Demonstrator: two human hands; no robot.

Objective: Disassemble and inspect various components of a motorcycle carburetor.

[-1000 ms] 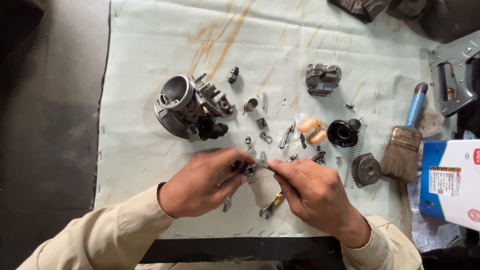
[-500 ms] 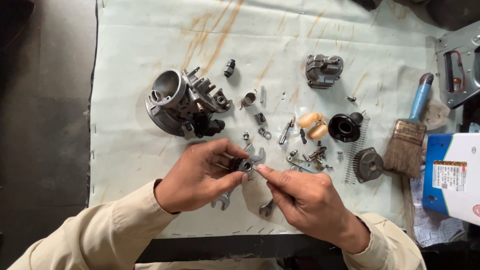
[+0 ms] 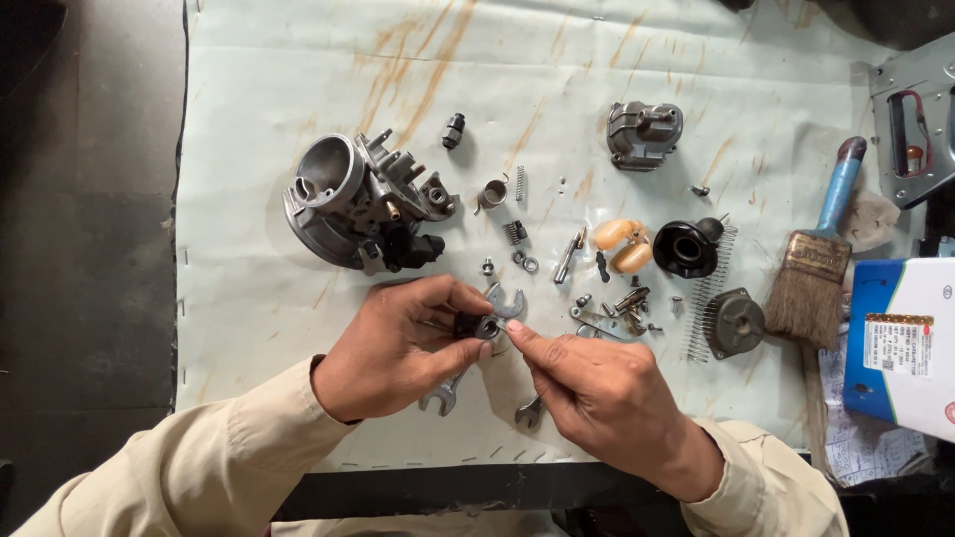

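My left hand [image 3: 403, 343] pinches a small dark round part [image 3: 477, 326] between thumb and fingers. My right hand [image 3: 597, 393] meets it from the right, its fingertip touching the same part. Under the hands lie two small open-end spanners [image 3: 507, 301], partly hidden. A grey metal carburettor body [image 3: 348, 199] stands on the pale cloth [image 3: 249, 328] just above my left hand.
Small springs, screws, washers, a yellowish float [image 3: 622, 244], a black cap [image 3: 684, 249], a grey float bowl [image 3: 642, 132] and a round cover [image 3: 734, 321] lie scattered on the cloth. A blue-handled brush [image 3: 816, 264] and a blue-white box [image 3: 900, 343] sit at the right.
Both hands have shifted slightly while working the small dark part between them. A pale piece seen under the hands one second ago is no longer visible.
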